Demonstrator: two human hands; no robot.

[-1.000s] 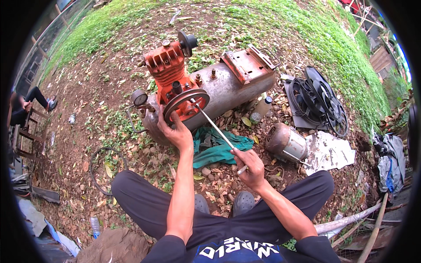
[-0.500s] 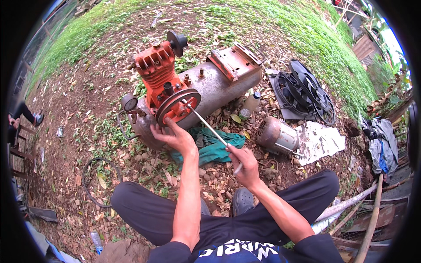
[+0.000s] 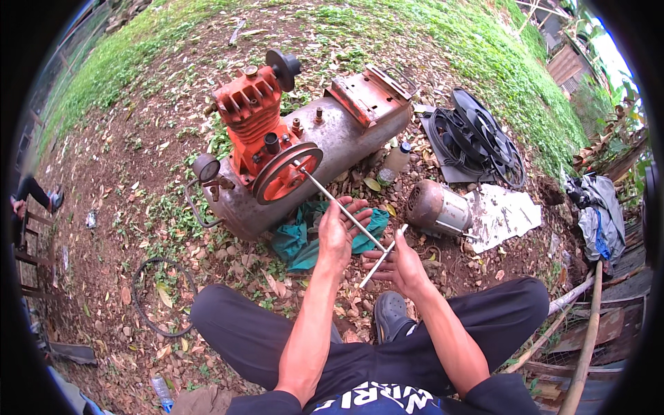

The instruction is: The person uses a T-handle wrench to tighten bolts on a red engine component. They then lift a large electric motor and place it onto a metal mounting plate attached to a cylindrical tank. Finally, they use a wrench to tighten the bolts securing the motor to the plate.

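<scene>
Down at your far left, a clear plastic bottle [image 3: 162, 391] is lying on the ground; what it is holding, you cannot tell. Near it, a thin black loop [image 3: 138, 304] is lying among leaves. Further right, a round gauge [image 3: 206, 167] is standing at the end of a grey metal tank [image 3: 332, 155], whose closed walls are hiding whatever is inside. An orange pump [image 3: 250, 117] is sitting upright on that tank, its grooved flywheel [image 3: 267, 192] facing you. Beneath your arms' reach, a green cloth [image 3: 289, 243] is lying crumpled beside the tank.

Your left grip [image 3: 335, 238] is spreading open, palm upward, its fingers lying apart along a T-handled metal rod [image 3: 319, 185]. That rod is slanting from the flywheel's inner part down toward you. Your capped bottle [image 3: 397, 160] is standing near the tank, its contents too unclear to name. Below it, your right grip [image 3: 407, 266] is staying loose, fingers extended and thumb apart, touching the rod's crossbar without closing on it. Beyond, a rusty motor [image 3: 437, 207] is lying beside a white sheet [image 3: 508, 216], and a black fan [image 3: 487, 131] is leaning behind them.
</scene>
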